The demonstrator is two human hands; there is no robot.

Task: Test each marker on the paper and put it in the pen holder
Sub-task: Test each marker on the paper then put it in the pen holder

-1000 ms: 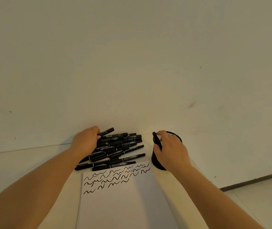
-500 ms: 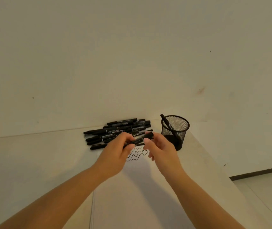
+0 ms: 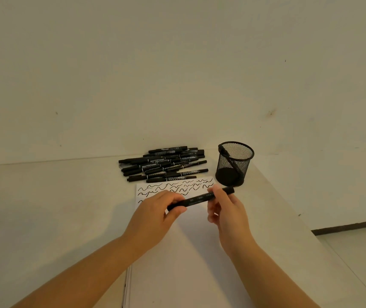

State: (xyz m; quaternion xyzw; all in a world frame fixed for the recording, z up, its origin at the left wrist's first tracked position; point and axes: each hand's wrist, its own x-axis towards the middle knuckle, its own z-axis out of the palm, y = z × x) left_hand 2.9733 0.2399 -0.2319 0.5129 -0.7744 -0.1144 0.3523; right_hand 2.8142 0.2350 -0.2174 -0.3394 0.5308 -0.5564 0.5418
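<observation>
I hold a black marker (image 3: 200,199) crosswise above the paper (image 3: 184,252), my left hand (image 3: 155,215) pinching one end, my right hand (image 3: 226,210) gripping the other. The pale table (image 3: 44,207) runs back to a plain cream wall (image 3: 177,74). More markers (image 3: 163,166) lie heaped beyond the scribbled sheet; the mesh pen holder (image 3: 235,163) stands right of them, one marker leaning inside.
</observation>
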